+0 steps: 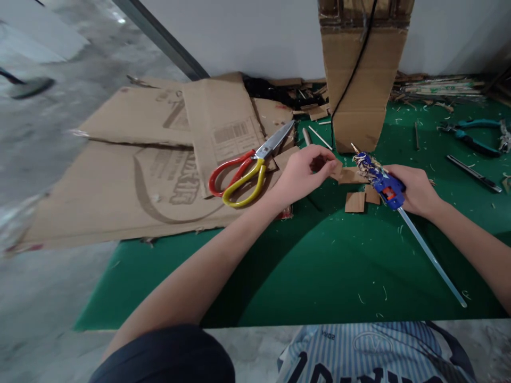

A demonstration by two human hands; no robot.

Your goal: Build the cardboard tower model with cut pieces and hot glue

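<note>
A blue hot glue gun [385, 186] is gripped in my right hand [417, 191], its metal nozzle pointing up and to the left. A long translucent glue stick [433, 258] sticks out of its back, and stringy dried glue clings around its front. My left hand [305, 173] is closed, thumb and fingertips pinching a small cardboard piece [338, 171]. Small cut cardboard squares [355, 202] lie on the green tabletop below the nozzle. Scissors [255, 165] with one red and one yellow handle rest on cardboard left of my left hand.
Large flattened cardboard sheets [159, 181] overhang the table's left side. A tall cardboard structure [357, 90] with a black cable [355, 69] stands at the back. Pliers [475, 135] and a utility knife [474, 173] lie at right. Thin sticks [443, 88] and scraps line the wall.
</note>
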